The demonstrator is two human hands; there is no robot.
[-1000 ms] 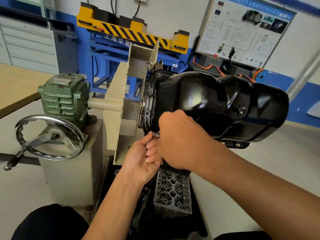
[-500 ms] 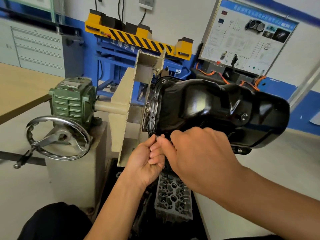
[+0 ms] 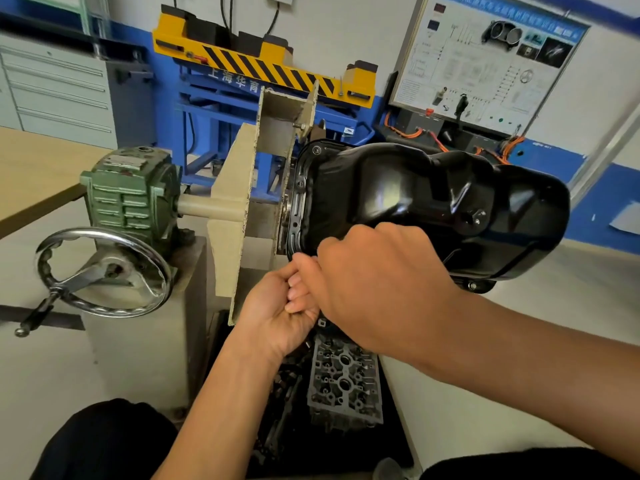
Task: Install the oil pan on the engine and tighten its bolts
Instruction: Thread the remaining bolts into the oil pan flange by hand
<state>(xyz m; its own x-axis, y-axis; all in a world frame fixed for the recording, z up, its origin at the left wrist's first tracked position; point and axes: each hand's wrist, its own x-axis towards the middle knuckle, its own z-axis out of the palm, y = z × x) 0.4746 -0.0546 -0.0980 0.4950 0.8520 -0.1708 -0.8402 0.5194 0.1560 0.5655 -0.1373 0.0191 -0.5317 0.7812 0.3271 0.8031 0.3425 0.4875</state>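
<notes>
So far: oil pan already up against the engine on the stand, with one bolt seated in the top corner of its rim.
Left to do: seemingly most of the rim bolts (bare-looking holes along the near strip of rim), then the tightening; no wrench in sight.
Where: hanging out to the right of the beige stand plate, above a grey cylinder head.
Pointing: long axis left to right, about level; rim end at the plate, deep bulged end to the right; drain plug toward the camera; mouth probably turned away, onto the engine.
Left hand: palm up just under the lower rim, fingers curled in and touching the right hand; contents hidden, so cannot tell.
Right hand: laid over the left at the lower rim corner, fingers bent under; tips hidden, cannot tell whether pinching anything.
Step in hand: likely starting a bolt by hand there.
</notes>
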